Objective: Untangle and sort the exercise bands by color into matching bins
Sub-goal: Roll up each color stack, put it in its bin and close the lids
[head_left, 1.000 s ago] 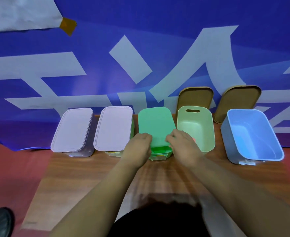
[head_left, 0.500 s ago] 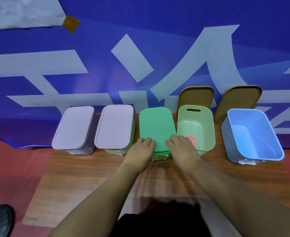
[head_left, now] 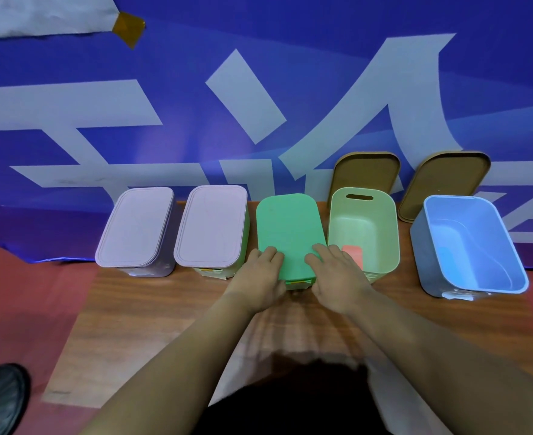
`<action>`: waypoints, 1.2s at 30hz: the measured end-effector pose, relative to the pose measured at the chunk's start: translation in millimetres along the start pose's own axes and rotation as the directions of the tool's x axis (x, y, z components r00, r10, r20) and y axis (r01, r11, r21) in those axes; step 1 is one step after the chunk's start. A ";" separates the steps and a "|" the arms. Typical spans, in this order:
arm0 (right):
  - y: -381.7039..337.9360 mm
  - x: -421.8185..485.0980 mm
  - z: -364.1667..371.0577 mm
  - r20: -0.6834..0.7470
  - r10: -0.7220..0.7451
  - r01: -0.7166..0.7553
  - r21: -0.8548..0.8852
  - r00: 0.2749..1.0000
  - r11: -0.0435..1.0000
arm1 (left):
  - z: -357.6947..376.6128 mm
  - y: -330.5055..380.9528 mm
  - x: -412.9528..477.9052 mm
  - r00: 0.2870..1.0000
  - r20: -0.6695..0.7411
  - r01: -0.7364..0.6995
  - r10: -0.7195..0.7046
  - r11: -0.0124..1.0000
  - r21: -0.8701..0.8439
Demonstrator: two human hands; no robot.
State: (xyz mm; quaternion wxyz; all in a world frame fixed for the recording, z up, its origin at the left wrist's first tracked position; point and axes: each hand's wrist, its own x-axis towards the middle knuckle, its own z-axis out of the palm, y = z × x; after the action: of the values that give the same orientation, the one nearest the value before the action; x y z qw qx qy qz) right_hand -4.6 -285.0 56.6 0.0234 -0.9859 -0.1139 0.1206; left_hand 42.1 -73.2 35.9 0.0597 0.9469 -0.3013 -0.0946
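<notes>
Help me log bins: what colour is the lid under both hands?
Green; the rounded rectangular plastic lid shows best in head view.

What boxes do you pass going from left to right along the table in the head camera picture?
lilac-lidded bin → second lilac-lidded bin → green-lidded bin → open pale green bin → open blue bin

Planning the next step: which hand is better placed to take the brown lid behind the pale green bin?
Likely the right hand: it lies beside the pale green bin, nearer the brown lid than the left hand.
</notes>
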 end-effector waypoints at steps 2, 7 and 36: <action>0.8 8.3 -6.0 -0.014 0.026 -0.025 0.028 1.000 0.999 | -9.6 -3.5 10.4 0.997 0.016 0.074 -0.073 0.992 -0.102; 11.0 42.9 -19.2 -0.046 0.061 -0.058 0.059 0.997 0.997 | -28.6 -16.1 44.3 0.977 0.154 0.138 -0.149 0.987 0.078; 16.3 114.1 -33.9 0.136 0.161 -0.184 0.180 0.978 0.966 | -38.2 -61.6 120.6 0.916 0.397 -0.002 -0.061 0.988 0.156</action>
State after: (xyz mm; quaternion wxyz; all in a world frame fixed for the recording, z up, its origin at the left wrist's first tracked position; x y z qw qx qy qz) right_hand 115.0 -275.3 61.8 0.1005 -0.9762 -0.0165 0.1917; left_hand 181.3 -91.2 45.4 -0.0777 0.9137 -0.2994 -0.2635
